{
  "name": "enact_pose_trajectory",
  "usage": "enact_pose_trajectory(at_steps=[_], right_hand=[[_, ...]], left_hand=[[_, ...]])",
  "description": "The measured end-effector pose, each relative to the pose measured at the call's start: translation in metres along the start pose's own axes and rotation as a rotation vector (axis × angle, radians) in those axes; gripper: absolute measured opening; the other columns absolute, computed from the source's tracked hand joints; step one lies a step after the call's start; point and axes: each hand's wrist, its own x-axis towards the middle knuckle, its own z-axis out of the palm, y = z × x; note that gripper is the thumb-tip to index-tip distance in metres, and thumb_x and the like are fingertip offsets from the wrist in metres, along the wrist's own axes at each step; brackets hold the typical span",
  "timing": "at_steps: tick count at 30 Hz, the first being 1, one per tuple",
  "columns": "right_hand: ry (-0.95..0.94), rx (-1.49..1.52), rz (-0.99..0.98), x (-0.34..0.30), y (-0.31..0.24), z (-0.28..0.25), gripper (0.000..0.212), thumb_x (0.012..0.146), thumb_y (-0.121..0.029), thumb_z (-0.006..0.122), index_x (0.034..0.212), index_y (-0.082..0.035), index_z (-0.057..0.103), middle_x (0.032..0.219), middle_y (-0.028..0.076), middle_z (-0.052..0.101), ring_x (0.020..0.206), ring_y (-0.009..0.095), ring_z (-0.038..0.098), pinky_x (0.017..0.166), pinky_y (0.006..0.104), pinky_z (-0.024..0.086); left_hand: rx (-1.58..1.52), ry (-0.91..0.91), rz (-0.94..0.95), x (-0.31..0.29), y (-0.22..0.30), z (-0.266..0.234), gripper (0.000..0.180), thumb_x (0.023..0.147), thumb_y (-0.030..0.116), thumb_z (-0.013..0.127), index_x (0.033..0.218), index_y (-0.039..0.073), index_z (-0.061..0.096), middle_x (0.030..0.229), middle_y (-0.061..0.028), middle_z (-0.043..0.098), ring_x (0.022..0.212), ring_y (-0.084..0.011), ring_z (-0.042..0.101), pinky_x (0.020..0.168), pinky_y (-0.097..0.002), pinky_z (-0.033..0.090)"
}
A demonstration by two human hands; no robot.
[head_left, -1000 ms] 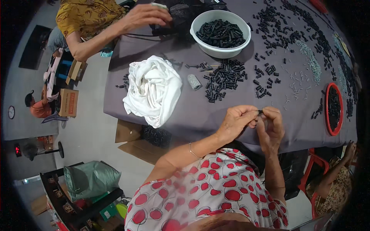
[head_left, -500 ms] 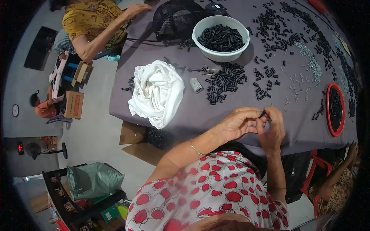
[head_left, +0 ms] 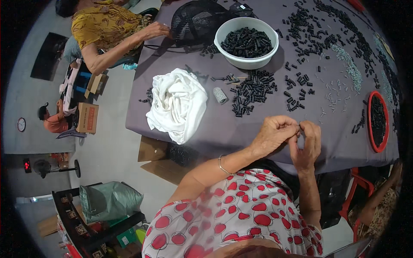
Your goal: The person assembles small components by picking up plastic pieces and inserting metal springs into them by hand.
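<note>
My left hand (head_left: 274,136) and my right hand (head_left: 306,148) meet over the table's near edge. Their fingertips are pinched together on a small black plastic piece (head_left: 298,126), mostly covered by the fingers. Just beyond them lies a pile of short black tubular pieces (head_left: 254,91), with looser ones to its right. Small silvery screws (head_left: 337,96) are scattered to the right of those pieces. Left of the pile, a small grey speckled cylinder (head_left: 220,95) lies near a bunched white cloth (head_left: 178,107).
A pale bowl (head_left: 247,64) full of black pieces stands at the back, beside a black mesh-covered object (head_left: 191,26). A red-rimmed basket (head_left: 371,142) of black pieces sits at right. Another person's hand (head_left: 157,31) is at the far left edge. An open cardboard box (head_left: 152,150) stands below.
My fingers have closed further around the black piece, which shows less now. The other person's hand has come down beside the black mesh-covered object. The whole view has shifted slightly.
</note>
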Motion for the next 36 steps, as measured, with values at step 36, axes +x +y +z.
enact_pose_trajectory(at_steps=[36], right_hand=[[-0.314, -0.176, 0.206, 0.002, -0.016, -0.003, 0.036, 0.063, -0.020, 0.070, 0.094, -0.006, 0.055, 0.079, 0.008, 0.052, 0.073, 0.028, 0.057, 0.059, 0.0384, 0.048]], left_hand=[[0.128, 0.091, 0.034, 0.003, -0.010, -0.010, 0.004, 0.079, 0.003, 0.061, 0.078, -0.001, 0.062, 0.068, 0.0003, 0.059, 0.060, -0.0037, 0.052, 0.054, -0.0185, 0.041]])
